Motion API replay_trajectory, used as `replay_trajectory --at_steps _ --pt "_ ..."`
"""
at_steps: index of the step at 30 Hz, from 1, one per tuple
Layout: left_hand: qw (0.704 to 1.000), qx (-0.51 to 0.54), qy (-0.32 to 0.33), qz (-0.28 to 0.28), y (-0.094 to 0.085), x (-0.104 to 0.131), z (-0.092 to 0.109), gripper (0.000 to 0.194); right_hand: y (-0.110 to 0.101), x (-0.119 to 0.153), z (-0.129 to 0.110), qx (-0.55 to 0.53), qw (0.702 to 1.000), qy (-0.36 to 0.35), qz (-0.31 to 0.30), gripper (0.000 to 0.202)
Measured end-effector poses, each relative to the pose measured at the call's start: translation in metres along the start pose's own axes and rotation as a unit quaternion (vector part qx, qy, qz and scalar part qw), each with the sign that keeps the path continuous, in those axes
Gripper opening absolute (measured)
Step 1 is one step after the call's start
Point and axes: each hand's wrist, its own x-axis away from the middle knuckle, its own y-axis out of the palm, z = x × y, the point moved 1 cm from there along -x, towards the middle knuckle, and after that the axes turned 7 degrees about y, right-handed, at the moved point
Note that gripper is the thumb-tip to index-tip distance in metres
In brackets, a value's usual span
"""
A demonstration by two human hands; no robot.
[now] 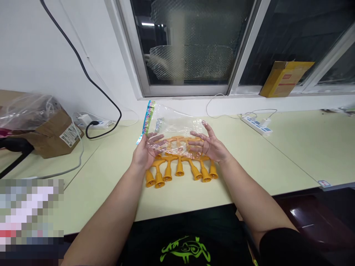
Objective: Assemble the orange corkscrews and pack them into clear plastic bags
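Observation:
A clear plastic bag [177, 118] with a colourful printed strip along its left edge is spread above the table. My left hand [144, 153] grips its lower left side, thumb near the printed strip. At the bag's right side my right hand [210, 146] is open, fingers spread and touching the film; whether they are inside or behind it I cannot tell. Below lie several yellow T-handled pieces with bell-shaped ends [179, 170], in rough rows, their flared ends toward me. The bag and my hands partly cover the back row.
The pale green table [266, 159] runs along a wall and window. At left are a cardboard box [52, 136] with plastic film and a black cable [83, 61]. A power strip [256, 125] lies at right; a yellow carton [287, 79] leans on the sill.

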Motion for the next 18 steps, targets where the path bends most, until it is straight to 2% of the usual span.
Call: replay_trajectory --at_steps 4,6,7,8,10,12,13,14,16,18 --pt "0.999 0.015 0.008 0.028 -0.007 -0.005 0.005 0.034 -0.015 -0.003 -0.008 0.049 0.993 -0.047 0.097 0.073" --pt "0.999 0.019 0.007 0.039 -0.008 -0.006 0.005 0.034 -0.031 -0.004 -0.011 0.114 0.977 -0.057 0.171 0.058" --pt "0.999 0.02 0.005 0.044 -0.008 -0.006 0.005 0.034 -0.04 -0.004 -0.012 0.167 0.96 -0.055 0.218 0.049" --pt "0.999 0.021 0.002 0.048 -0.008 -0.006 0.005 0.034 -0.051 -0.004 -0.013 0.235 0.932 -0.049 0.272 0.041" --pt "0.998 0.024 -0.003 0.056 -0.008 -0.007 0.005 0.034 -0.072 -0.001 -0.013 0.396 0.839 -0.01 0.372 0.033" --pt "0.998 0.027 -0.007 0.061 -0.008 -0.007 0.006 0.034 -0.091 0.001 -0.011 0.514 0.744 0.068 0.422 0.037" --pt "0.998 0.026 -0.008 0.062 -0.009 -0.007 0.006 0.034 -0.098 0.002 -0.01 0.546 0.709 0.11 0.431 0.04" --pt "0.998 0.025 -0.01 0.063 -0.009 -0.008 0.006 0.034 -0.103 0.003 -0.008 0.562 0.689 0.151 0.431 0.042" --pt "0.998 0.022 -0.015 0.06 -0.011 -0.008 0.006 0.035 -0.109 0.002 -0.004 0.552 0.689 0.218 0.415 0.044" --pt "0.998 0.022 -0.02 0.056 -0.011 -0.009 0.007 0.035 -0.111 0.001 0.0 0.51 0.717 0.254 0.402 0.045"
